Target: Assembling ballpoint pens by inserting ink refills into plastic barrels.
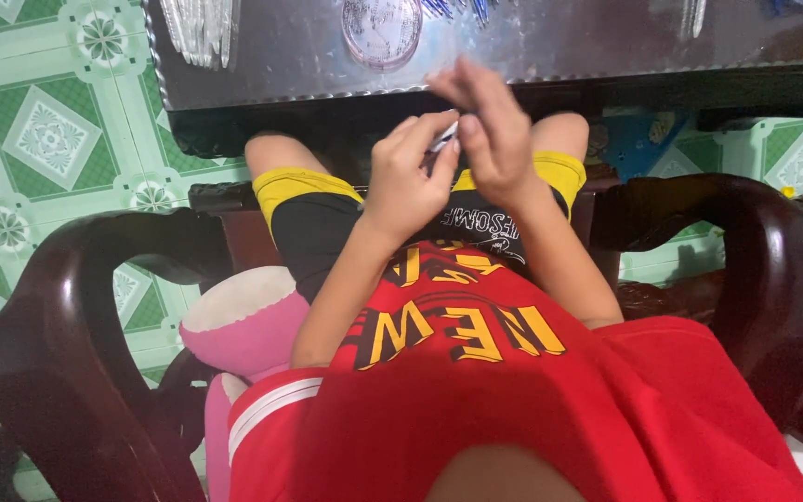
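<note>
Silvery small piece (445,138) sits pinched between both my hands, just off the bench's (550,56) near edge: left hand (406,177) grip closed on it, right hand (487,125) fingertips half curled. A loosened pinch could drop it into my lap.

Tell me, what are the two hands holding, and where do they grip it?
A small pale thing, pinched between the left hand and right hand; too hidden to tell its kind or which part.

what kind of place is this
Probably a home living room: patterned green floor tiles, a carved dark wooden armchair, a low glass-topped table and a pink plush toy.
</note>
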